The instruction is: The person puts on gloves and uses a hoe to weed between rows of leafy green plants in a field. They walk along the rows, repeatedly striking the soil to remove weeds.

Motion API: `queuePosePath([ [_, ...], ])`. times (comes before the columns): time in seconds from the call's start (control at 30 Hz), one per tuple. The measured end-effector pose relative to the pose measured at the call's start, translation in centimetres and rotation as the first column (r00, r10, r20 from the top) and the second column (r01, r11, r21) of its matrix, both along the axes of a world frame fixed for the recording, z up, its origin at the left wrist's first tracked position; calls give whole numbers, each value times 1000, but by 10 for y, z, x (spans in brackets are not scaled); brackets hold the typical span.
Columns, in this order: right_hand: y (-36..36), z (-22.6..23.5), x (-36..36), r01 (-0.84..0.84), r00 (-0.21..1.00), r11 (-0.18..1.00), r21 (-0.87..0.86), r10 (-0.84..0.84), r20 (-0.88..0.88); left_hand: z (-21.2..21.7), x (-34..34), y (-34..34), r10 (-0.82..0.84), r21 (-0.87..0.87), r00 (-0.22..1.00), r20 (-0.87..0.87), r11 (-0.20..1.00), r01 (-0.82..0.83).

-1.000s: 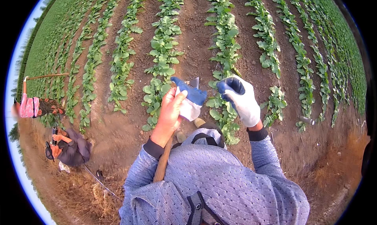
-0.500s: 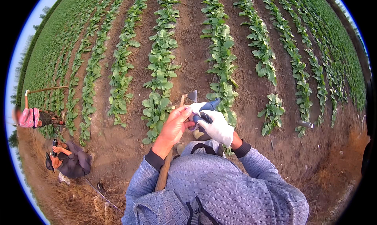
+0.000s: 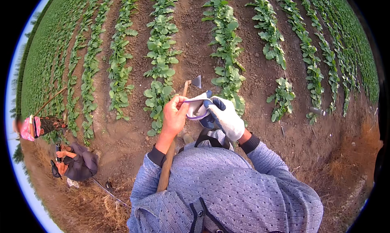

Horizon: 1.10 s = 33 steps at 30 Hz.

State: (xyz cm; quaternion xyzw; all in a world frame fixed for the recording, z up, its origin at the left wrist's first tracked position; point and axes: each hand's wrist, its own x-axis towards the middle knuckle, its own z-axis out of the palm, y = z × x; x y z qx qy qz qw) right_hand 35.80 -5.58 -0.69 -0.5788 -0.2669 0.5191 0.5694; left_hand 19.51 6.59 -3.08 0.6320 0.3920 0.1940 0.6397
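The bare left hand (image 3: 174, 116) pinched the cuff of a white-and-blue glove (image 3: 198, 108), the gloved right hand (image 3: 224, 117) gripping it beside; the unheld hoe (image 3: 175, 145) could slip.

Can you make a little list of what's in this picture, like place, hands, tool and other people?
Place: field with rows of leafy green plants in brown soil
Left hand: bare, pinching a white glove
Right hand: gloved, touching that glove
Tool: wooden-handled hoe tucked under the left arm
Others: two people at the left edge
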Motion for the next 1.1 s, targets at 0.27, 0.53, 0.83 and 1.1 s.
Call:
queuePosePath([
  [0.27,4,-8,-7,-28,853,1000,5,22,522,41,12,-16,-83,440,972,-221,881,175],
  [0.53,-4,3,-2,-377,626,923,75,194,755,-8,1,-17,-443,-128,890,-107,894,430],
  [0.83,-5,-6,-10,-513,463,848,-130,402,790,-18,-13,-1,246,-818,929,277,568,94],
  [1.1,12,3,-21,-478,589,866,144,194,784,-8,8,-12,187,-316,954,234,943,-107],
])
